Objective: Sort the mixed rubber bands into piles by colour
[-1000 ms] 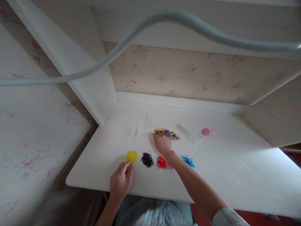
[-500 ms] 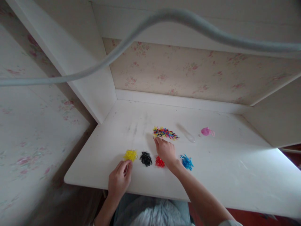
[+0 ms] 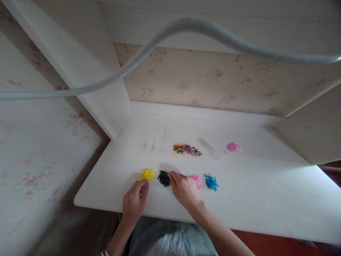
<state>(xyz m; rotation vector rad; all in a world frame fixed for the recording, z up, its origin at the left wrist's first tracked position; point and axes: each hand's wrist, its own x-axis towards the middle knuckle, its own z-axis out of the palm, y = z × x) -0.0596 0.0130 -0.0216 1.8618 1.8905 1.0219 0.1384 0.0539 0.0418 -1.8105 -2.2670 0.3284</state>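
Black pile (image 3: 163,178) of small bands, lying near the front edge of a white desk (image 3: 253,192), with the right hand (image 3: 185,188) working at its right side. Thumb and forefinger of this hand are drawing close together, their tips reaching the pile's edge; whether they are gripping a single band cannot be told at this scale. The left hand (image 3: 134,201) is resting at the near side of the yellow pile (image 3: 147,174), its fingers curling and its thumb lying close to the forefinger; whether anything is being pinched there cannot be told either. The two hands are staying apart from each other, the black pile lying between and just beyond them. To the right, the pink pile (image 3: 196,180) is showing partly from behind the right hand, and the blue pile (image 3: 211,182) is lying just beside it. Farther back, the mixed pile (image 3: 186,149) is spreading sideways in many colours. Right of it are lying a slender translucent object (image 3: 214,154), too faint to identify, and a small pink object (image 3: 232,147). Above, a pale cable (image 3: 186,26) is crossing the view in front of floral wallpaper (image 3: 181,85).
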